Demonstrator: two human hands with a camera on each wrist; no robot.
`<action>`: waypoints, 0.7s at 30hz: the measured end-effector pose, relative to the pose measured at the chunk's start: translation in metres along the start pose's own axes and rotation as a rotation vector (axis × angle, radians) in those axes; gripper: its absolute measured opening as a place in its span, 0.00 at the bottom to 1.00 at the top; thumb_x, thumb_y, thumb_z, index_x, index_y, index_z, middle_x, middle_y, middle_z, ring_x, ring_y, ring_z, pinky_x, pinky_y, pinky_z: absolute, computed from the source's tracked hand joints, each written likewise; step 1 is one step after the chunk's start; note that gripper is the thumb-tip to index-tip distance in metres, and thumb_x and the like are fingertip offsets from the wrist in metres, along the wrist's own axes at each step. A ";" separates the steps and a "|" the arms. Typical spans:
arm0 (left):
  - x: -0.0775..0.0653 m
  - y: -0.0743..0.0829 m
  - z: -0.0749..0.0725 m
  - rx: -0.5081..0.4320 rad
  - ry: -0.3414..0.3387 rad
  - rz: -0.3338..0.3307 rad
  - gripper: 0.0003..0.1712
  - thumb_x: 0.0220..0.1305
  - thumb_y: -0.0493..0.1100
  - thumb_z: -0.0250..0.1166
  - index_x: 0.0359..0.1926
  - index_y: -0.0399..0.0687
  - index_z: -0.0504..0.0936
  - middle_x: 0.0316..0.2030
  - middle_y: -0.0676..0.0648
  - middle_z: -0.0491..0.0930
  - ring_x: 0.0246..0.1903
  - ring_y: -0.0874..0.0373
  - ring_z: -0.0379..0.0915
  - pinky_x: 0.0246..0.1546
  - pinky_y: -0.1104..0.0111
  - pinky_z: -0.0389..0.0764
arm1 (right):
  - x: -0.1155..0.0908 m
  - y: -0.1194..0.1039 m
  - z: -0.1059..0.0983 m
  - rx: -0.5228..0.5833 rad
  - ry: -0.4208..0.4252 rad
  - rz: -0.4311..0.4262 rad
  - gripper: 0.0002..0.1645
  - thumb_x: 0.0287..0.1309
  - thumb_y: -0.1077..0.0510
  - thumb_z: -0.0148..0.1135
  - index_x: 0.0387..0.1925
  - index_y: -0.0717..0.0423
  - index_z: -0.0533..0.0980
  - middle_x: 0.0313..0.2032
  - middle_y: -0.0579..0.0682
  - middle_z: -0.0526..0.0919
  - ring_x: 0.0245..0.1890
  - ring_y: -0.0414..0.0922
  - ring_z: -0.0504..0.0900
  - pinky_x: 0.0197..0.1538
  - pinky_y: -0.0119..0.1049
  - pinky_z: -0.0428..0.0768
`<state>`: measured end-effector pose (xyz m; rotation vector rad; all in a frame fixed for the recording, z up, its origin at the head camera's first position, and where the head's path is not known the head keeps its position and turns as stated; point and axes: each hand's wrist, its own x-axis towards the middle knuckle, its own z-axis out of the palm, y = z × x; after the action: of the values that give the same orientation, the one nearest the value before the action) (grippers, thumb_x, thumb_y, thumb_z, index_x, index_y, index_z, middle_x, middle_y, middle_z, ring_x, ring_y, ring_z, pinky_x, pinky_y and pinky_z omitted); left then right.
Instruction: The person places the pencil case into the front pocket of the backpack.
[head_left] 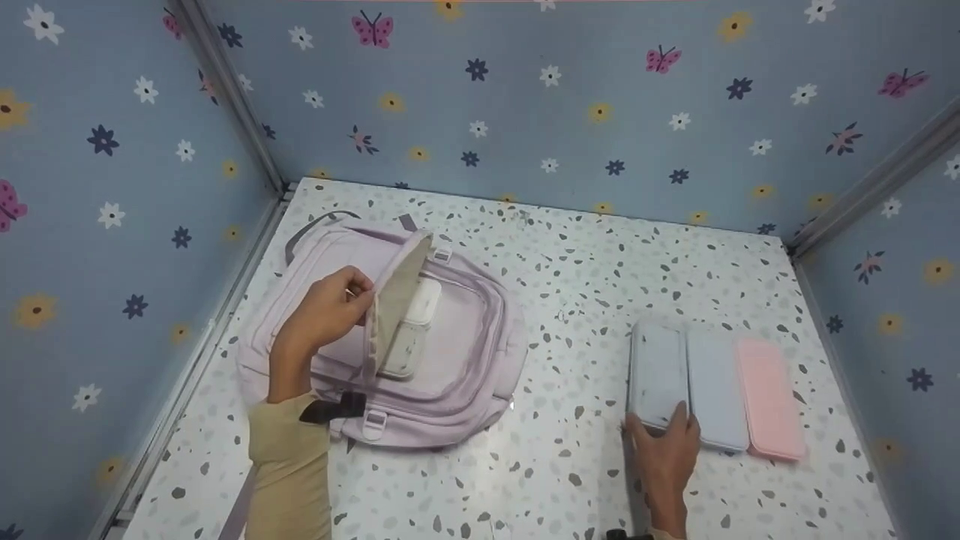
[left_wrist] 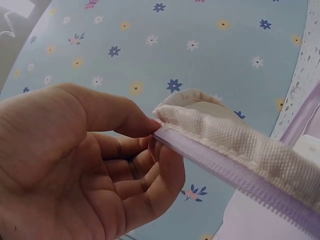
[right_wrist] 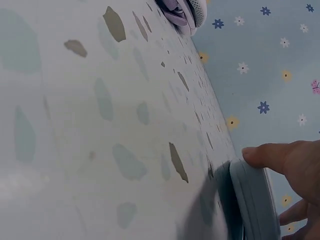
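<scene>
A pale lilac backpack [head_left: 315,255] lies on its back at the left in the head view. My left hand [head_left: 322,311] pinches the zipped edge of its front flap [left_wrist: 225,165] between thumb and fingers, lifting it so the beige lining shows. Inside the pocket lie a white case [head_left: 425,300] and a greyish case [head_left: 406,349], partly hidden by the flap. On the right, my right hand [head_left: 667,454] grips the near end of a grey-blue case [head_left: 660,367], thumb on one side and fingers on the other. In the right wrist view the thumb presses the case's edge.
Beside the grey-blue case lie a light blue case [head_left: 718,394] and a pink case [head_left: 772,397] in a row. All stand on a white speckled tabletop [head_left: 555,450]. Blue floral panels [head_left: 525,97] wall it at the back and both sides.
</scene>
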<state>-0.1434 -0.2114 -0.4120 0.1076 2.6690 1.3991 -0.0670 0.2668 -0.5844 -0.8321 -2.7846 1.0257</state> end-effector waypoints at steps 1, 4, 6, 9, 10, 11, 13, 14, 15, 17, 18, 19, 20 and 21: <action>0.000 0.000 0.000 0.000 0.001 0.002 0.11 0.70 0.40 0.50 0.45 0.34 0.72 0.36 0.40 0.75 0.29 0.56 0.76 0.30 0.69 0.74 | 0.000 0.000 -0.001 0.011 0.010 -0.010 0.61 0.51 0.42 0.67 0.73 0.62 0.44 0.69 0.71 0.50 0.69 0.66 0.52 0.69 0.58 0.53; 0.000 0.000 0.000 -0.002 -0.002 0.002 0.11 0.70 0.39 0.50 0.45 0.34 0.72 0.36 0.40 0.74 0.29 0.55 0.76 0.30 0.68 0.74 | 0.000 0.001 -0.003 0.049 0.048 -0.043 0.60 0.51 0.41 0.68 0.73 0.60 0.46 0.69 0.69 0.53 0.69 0.65 0.55 0.69 0.57 0.54; 0.001 0.000 0.000 -0.003 0.000 0.000 0.11 0.70 0.39 0.50 0.45 0.34 0.72 0.36 0.40 0.74 0.28 0.56 0.76 0.31 0.68 0.74 | 0.000 0.002 -0.005 0.068 0.073 -0.071 0.59 0.50 0.40 0.68 0.73 0.61 0.48 0.68 0.68 0.55 0.68 0.65 0.56 0.69 0.57 0.55; 0.001 0.000 0.001 -0.008 0.001 -0.004 0.11 0.70 0.39 0.50 0.44 0.34 0.72 0.35 0.41 0.74 0.28 0.56 0.75 0.31 0.68 0.75 | 0.001 0.002 -0.008 0.083 0.107 -0.115 0.58 0.50 0.41 0.69 0.72 0.62 0.51 0.66 0.68 0.58 0.67 0.65 0.59 0.68 0.57 0.57; 0.001 0.000 0.001 -0.009 0.003 -0.004 0.11 0.70 0.39 0.50 0.44 0.34 0.72 0.35 0.41 0.74 0.28 0.57 0.75 0.31 0.68 0.76 | 0.001 0.002 -0.008 0.086 0.115 -0.127 0.58 0.50 0.42 0.70 0.72 0.63 0.51 0.65 0.68 0.58 0.66 0.65 0.60 0.68 0.57 0.58; 0.001 0.001 0.001 -0.011 0.005 -0.004 0.11 0.70 0.39 0.50 0.44 0.34 0.72 0.35 0.41 0.74 0.28 0.57 0.75 0.31 0.68 0.76 | 0.001 0.001 -0.009 0.089 0.121 -0.137 0.58 0.50 0.42 0.70 0.72 0.63 0.52 0.65 0.68 0.59 0.66 0.64 0.60 0.67 0.56 0.58; 0.000 0.001 0.001 -0.015 0.004 -0.003 0.11 0.70 0.39 0.50 0.44 0.34 0.72 0.35 0.41 0.74 0.28 0.56 0.75 0.31 0.68 0.76 | 0.001 -0.001 -0.009 0.101 0.134 -0.155 0.57 0.49 0.44 0.71 0.71 0.63 0.53 0.64 0.67 0.60 0.66 0.64 0.61 0.67 0.56 0.59; 0.000 0.001 0.001 -0.014 0.006 -0.002 0.11 0.70 0.39 0.50 0.44 0.34 0.72 0.35 0.40 0.74 0.28 0.56 0.75 0.31 0.68 0.76 | 0.001 -0.002 -0.010 0.109 0.140 -0.161 0.56 0.49 0.45 0.71 0.71 0.64 0.54 0.64 0.67 0.60 0.65 0.64 0.62 0.67 0.56 0.60; 0.000 0.002 0.001 -0.015 0.007 -0.001 0.11 0.69 0.38 0.50 0.44 0.33 0.72 0.35 0.40 0.75 0.29 0.56 0.75 0.31 0.69 0.76 | 0.001 -0.003 -0.010 0.117 0.145 -0.166 0.56 0.48 0.46 0.72 0.71 0.64 0.54 0.65 0.68 0.60 0.66 0.64 0.61 0.67 0.57 0.60; 0.000 0.002 0.001 -0.015 0.006 -0.001 0.11 0.69 0.38 0.51 0.44 0.33 0.72 0.35 0.40 0.75 0.29 0.55 0.75 0.31 0.69 0.76 | 0.000 -0.006 -0.011 0.135 0.154 -0.175 0.55 0.48 0.48 0.72 0.70 0.64 0.55 0.65 0.68 0.60 0.66 0.64 0.61 0.67 0.56 0.60; 0.000 0.002 0.001 -0.015 0.006 -0.002 0.11 0.69 0.38 0.51 0.44 0.33 0.72 0.35 0.40 0.75 0.29 0.55 0.75 0.31 0.69 0.76 | 0.000 -0.007 -0.011 0.147 0.159 -0.182 0.54 0.48 0.50 0.72 0.70 0.64 0.55 0.65 0.68 0.60 0.66 0.64 0.61 0.67 0.57 0.60; 0.000 0.002 0.001 -0.015 0.006 -0.003 0.11 0.69 0.38 0.51 0.44 0.33 0.72 0.35 0.40 0.75 0.29 0.55 0.75 0.31 0.69 0.76 | 0.000 -0.009 -0.012 0.156 0.163 -0.189 0.53 0.49 0.51 0.72 0.70 0.64 0.56 0.65 0.68 0.60 0.67 0.64 0.60 0.67 0.57 0.60; 0.000 0.002 0.001 -0.014 0.006 -0.006 0.11 0.69 0.39 0.51 0.44 0.33 0.72 0.35 0.40 0.75 0.30 0.55 0.75 0.31 0.69 0.76 | 0.000 -0.010 -0.012 0.165 0.165 -0.197 0.53 0.49 0.52 0.72 0.70 0.64 0.56 0.66 0.68 0.59 0.67 0.64 0.60 0.67 0.56 0.59; 0.000 0.002 0.001 -0.014 0.006 -0.007 0.11 0.69 0.39 0.51 0.44 0.33 0.72 0.36 0.40 0.75 0.30 0.55 0.75 0.31 0.69 0.76 | 0.000 -0.011 -0.012 0.176 0.168 -0.206 0.52 0.49 0.52 0.72 0.70 0.64 0.56 0.66 0.68 0.59 0.67 0.64 0.60 0.67 0.56 0.59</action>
<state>-0.1436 -0.2091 -0.4112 0.0922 2.6608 1.4186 -0.0694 0.2668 -0.5679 -0.5672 -2.5324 1.0895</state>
